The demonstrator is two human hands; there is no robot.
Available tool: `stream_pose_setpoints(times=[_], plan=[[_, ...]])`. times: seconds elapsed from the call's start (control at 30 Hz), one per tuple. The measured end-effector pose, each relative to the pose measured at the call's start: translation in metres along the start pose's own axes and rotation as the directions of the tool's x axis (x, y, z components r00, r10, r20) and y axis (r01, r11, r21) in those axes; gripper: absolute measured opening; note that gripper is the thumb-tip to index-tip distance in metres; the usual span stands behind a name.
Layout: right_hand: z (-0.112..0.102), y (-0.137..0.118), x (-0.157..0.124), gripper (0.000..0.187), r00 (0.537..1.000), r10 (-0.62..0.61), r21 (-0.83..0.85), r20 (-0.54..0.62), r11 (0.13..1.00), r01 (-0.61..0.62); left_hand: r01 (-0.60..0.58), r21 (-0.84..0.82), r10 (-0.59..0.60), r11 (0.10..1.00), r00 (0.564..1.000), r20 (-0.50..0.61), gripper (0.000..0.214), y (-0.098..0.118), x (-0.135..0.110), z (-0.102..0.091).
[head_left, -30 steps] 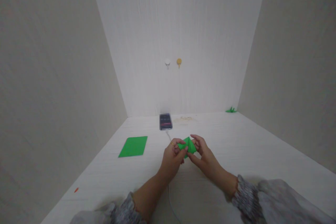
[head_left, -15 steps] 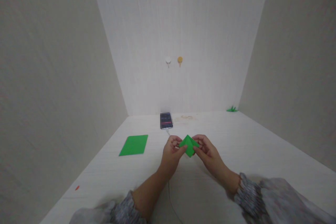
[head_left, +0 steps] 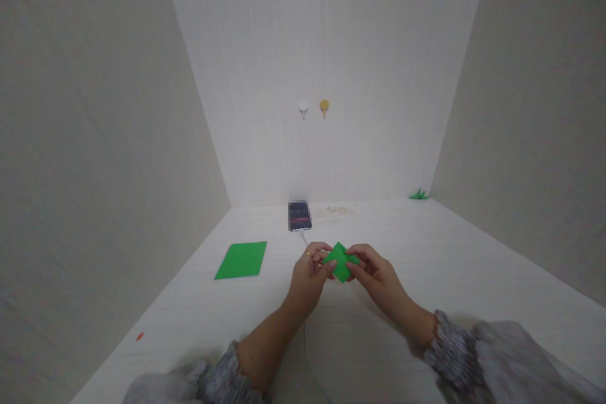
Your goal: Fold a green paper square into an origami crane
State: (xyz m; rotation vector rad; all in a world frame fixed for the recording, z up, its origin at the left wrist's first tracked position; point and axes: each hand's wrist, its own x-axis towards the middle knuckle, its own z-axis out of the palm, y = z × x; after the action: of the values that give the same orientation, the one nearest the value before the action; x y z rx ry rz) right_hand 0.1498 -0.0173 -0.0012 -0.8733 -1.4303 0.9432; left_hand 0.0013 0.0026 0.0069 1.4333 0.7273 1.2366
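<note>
A small folded piece of green paper (head_left: 339,262), diamond-shaped, is held up between my two hands over the white table. My left hand (head_left: 310,268) pinches its left corner, thumb in front and fingers behind; a ring shows on one finger. On the right side, my right hand (head_left: 374,268) grips the paper with the thumb low on its front and the index finger at its upper right edge. A flat green square of paper (head_left: 241,260) lies on the table to the left of my hands.
A phone (head_left: 299,216) rests near the back wall, with a white cable (head_left: 305,353) running toward me under my left arm. A folded green paper piece (head_left: 419,194) sits in the back right corner. A small red object (head_left: 139,336) lies at left. Two hooks (head_left: 324,106) are on the wall.
My right index finger has come round onto the paper's upper right edge. The paper's front looks flatter, with a small fold at the upper right. My left hand has barely moved.
</note>
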Motion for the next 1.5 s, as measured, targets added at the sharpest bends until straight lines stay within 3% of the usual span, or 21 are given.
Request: stream_pose_setpoints(times=[0.17, 0.3, 0.5, 0.7, 0.87, 1.03, 1.17, 1.33, 1.5], plan=[[-0.002, 0.005, 0.000, 0.016, 1.000, -0.008, -0.019, 0.002, 1.000, 0.008, -0.007, 0.029, 0.007, 1.000, 1.000, 0.006, 0.026, -0.001, 0.000, 0.000], [-0.005, 0.008, 0.001, 0.012, 0.999, -0.031, -0.138, -0.008, 0.990, 0.030, -0.017, 0.053, 0.017, 0.998, 1.000, 0.006, 0.024, -0.006, 0.001, -0.001], [-0.010, 0.006, 0.001, 0.009, 0.991, -0.131, -0.377, 0.000, 0.918, 0.122, -0.020, 0.084, 0.019, 0.996, 1.000, 0.010, 0.023, -0.012, 0.002, -0.003], [-0.011, -0.001, 0.000, 0.008, 0.974, -0.214, -0.476, 0.079, 0.850, 0.225, -0.006, 0.051, 0.006, 0.999, 1.000, 0.009, 0.020, -0.013, 0.004, -0.001], [-0.010, 0.009, 0.001, 0.009, 0.997, -0.074, -0.403, 0.037, 0.912, 0.082, 0.035, 0.045, -0.035, 0.998, 0.999, 0.016, 0.017, -0.015, 0.003, -0.002], [-0.006, 0.016, 0.002, 0.015, 0.994, 0.083, -0.149, 0.069, 0.986, -0.072, 0.029, 0.078, -0.031, 0.997, 0.999, 0.031, 0.015, -0.020, 0.003, -0.006], [-0.003, 0.013, 0.002, 0.016, 0.980, 0.173, -0.025, 0.100, 0.985, -0.172, 0.024, 0.144, -0.029, 0.989, 0.999, 0.032, 0.016, -0.021, 0.002, -0.007], [-0.006, 0.012, 0.002, 0.013, 0.994, 0.105, -0.124, 0.034, 0.987, -0.100, 0.118, 0.032, -0.121, 0.993, 0.981, 0.152, 0.041, -0.027, 0.000, -0.005], [-0.009, 0.008, 0.004, 0.012, 0.993, -0.039, -0.279, 0.110, 0.958, 0.068, 0.090, 0.040, -0.095, 0.995, 0.983, 0.158, 0.038, -0.032, -0.001, -0.005]])
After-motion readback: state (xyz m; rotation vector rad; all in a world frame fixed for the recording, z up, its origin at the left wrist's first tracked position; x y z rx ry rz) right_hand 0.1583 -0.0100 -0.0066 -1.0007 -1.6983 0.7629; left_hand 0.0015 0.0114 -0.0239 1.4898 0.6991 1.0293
